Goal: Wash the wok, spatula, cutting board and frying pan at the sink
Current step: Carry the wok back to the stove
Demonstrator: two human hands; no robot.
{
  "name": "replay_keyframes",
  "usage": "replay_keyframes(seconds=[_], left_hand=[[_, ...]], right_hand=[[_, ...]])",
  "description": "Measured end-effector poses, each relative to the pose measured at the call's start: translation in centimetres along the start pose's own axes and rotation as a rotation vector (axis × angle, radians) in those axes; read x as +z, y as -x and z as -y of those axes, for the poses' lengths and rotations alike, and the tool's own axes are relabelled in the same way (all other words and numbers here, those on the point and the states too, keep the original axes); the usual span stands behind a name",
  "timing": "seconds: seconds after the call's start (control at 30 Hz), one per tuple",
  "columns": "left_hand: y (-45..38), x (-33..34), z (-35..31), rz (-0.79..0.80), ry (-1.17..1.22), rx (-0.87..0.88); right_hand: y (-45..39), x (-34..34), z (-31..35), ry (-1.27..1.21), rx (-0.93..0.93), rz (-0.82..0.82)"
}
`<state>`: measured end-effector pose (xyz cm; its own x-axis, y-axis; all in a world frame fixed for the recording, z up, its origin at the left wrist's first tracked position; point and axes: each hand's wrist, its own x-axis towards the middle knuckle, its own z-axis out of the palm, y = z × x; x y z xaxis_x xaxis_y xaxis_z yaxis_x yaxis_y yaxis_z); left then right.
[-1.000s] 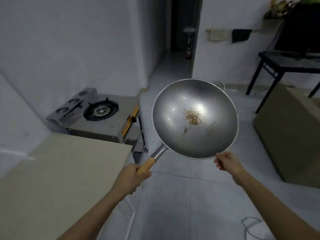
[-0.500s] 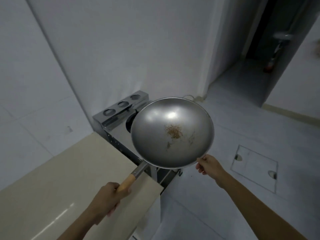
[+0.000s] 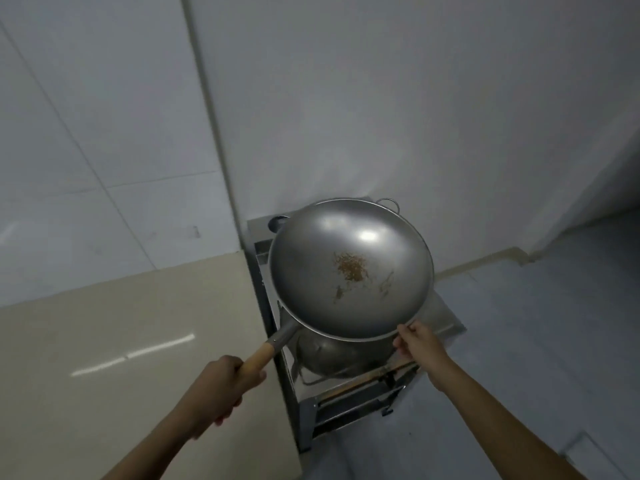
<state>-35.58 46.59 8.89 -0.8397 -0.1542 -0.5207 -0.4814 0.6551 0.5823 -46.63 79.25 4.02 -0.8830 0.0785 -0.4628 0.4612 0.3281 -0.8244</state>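
A large steel wok (image 3: 349, 268) with brown food scraps stuck in its bowl is held up in the air, tilted toward me. My left hand (image 3: 221, 389) is closed around its wooden handle (image 3: 258, 358) at the lower left. My right hand (image 3: 417, 344) pinches the near right rim. The wok hangs over a steel gas stove (image 3: 346, 393) and hides most of its top. No sink, spatula, cutting board or frying pan is in view.
A beige countertop (image 3: 121, 358) runs along the left, butting against the stove. White walls (image 3: 381, 98) stand behind, meeting in a corner. Grey floor tiles (image 3: 536, 323) spread to the right, with a doorway recess at the far right edge.
My view has swung left, from the open room toward the wall corner and counter. The wok, still in both hands, now hangs directly over the stove.
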Motion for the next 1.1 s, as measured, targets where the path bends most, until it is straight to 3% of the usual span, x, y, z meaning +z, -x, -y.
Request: replay_keyframes(seconds=[0.43, 1.1], left_hand=[[-0.5, 8.6, -9.0, -0.170, 0.135, -0.310], [0.6, 14.1, -12.1, -0.283, 0.227, -0.328]], right_hand=[[-14.1, -7.0, 2.8, 0.192, -0.097, 0.406], [-16.6, -7.3, 2.0, 0.162, -0.091, 0.403]])
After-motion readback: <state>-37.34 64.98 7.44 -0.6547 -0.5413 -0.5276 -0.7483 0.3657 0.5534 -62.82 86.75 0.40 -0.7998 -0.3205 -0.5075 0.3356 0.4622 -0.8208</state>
